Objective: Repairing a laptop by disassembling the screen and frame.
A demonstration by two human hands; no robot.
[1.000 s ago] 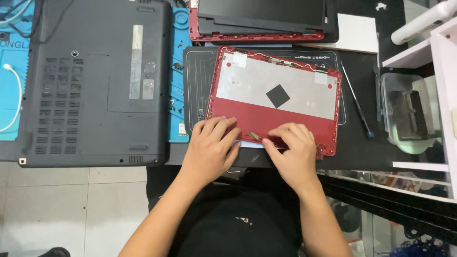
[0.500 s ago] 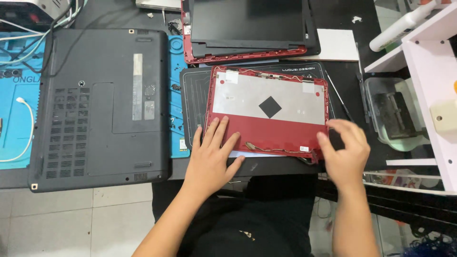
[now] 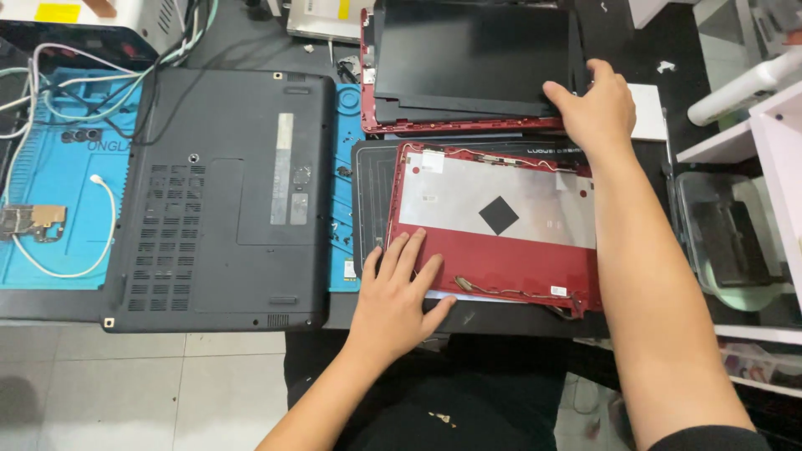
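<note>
A red laptop lid shell (image 3: 501,259), inside up with a silver foil sheet and a small black square, lies in front of me on a black panel (image 3: 372,200). My left hand (image 3: 399,288) rests flat on its near left corner, fingers spread. Thin cables (image 3: 518,294) trail along its near edge. My right hand (image 3: 595,107) reaches across to the far side and grips the right edge of a black screen panel (image 3: 472,58) that sits in a red frame (image 3: 459,125).
A dark grey laptop (image 3: 221,196) lies bottom up at the left on a blue work mat (image 3: 54,167) with white cables and a small circuit board. A clear container (image 3: 727,242) with a dark part and a white shelf (image 3: 773,125) stand at the right.
My right hand left the red shell's near edge, moved to its right corner, then reached to the far screen panel. My left hand stayed on the shell's near left part.
</note>
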